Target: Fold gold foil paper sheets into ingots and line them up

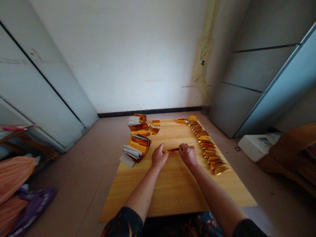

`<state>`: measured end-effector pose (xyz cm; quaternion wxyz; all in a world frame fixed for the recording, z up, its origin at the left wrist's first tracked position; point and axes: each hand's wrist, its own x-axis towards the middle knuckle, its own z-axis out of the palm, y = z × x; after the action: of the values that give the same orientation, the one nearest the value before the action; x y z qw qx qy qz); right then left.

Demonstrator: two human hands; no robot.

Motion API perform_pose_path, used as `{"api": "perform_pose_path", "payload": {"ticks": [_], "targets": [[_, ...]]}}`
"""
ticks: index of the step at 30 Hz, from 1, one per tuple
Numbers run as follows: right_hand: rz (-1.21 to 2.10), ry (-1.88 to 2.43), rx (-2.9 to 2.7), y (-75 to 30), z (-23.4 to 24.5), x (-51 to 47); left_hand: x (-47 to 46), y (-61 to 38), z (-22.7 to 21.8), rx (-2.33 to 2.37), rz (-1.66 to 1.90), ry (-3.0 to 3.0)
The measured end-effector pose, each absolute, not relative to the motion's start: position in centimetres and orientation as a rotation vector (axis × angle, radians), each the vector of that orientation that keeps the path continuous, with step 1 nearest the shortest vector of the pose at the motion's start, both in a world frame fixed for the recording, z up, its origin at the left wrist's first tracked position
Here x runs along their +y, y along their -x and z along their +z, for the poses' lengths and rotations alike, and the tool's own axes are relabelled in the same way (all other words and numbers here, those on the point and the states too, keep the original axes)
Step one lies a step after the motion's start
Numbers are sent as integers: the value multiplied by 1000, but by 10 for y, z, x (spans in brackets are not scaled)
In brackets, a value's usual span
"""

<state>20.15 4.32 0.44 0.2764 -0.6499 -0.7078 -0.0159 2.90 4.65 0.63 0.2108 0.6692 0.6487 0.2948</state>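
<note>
My right hand [188, 154] is closed around the right end of a narrow folded strip of gold foil paper [173, 150], held just over the wooden board. At the strip's left end is my left hand [159, 156], thumb and forefinger apart, with the thumb side close to or touching the tip. Its other fingers are partly hidden. Left of it lies a fanned stack of gold foil sheets with white backs [138, 147]. Along the board's right side runs a row of folded gold foil pieces [206, 144], overlapping one another.
The wooden board [177, 194] serves as a low table. At its far left lie another foil stack [137, 119] and loose foil sheets [154, 129]. A grey refrigerator [237, 79] and a white box [255, 146] stand right; orange and purple bags [37, 207] lie left.
</note>
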Motion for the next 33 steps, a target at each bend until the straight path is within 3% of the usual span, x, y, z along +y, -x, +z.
{"api": "perform_pose_path", "payload": {"ticks": [25,33], "targets": [[83,1618,-1758,-216,-16,70,86,-39,-3,1905,916,-1876],[51,1665,-1687,-250,-4,140,95,-38,-14,1918,971,-1848]]}}
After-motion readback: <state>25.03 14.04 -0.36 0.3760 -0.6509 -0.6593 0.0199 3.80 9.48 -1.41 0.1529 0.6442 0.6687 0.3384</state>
